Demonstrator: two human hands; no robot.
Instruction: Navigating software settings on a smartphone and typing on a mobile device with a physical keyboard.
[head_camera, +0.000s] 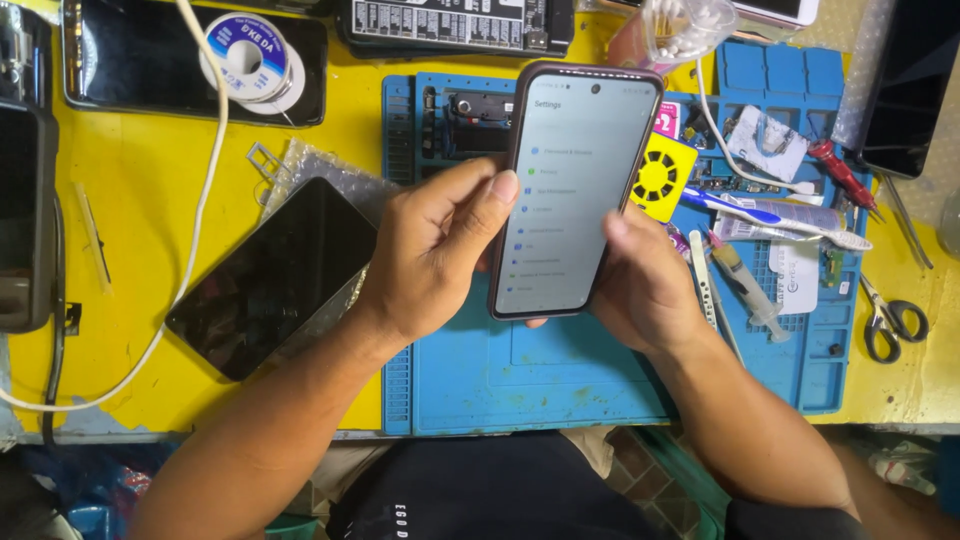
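A smartphone in a dark case is held upright over the blue work mat, its lit screen showing a white menu list. My left hand grips its left edge, thumb resting on the screen's left side. My right hand holds the right edge from below, thumb on the right side of the screen. Both forearms reach in from the bottom of the view.
A dark phone lies on bubble wrap to the left. A solder spool, white cable, toothbrush, syringe, red screwdriver, scissors and a small yellow fan crowd the yellow table.
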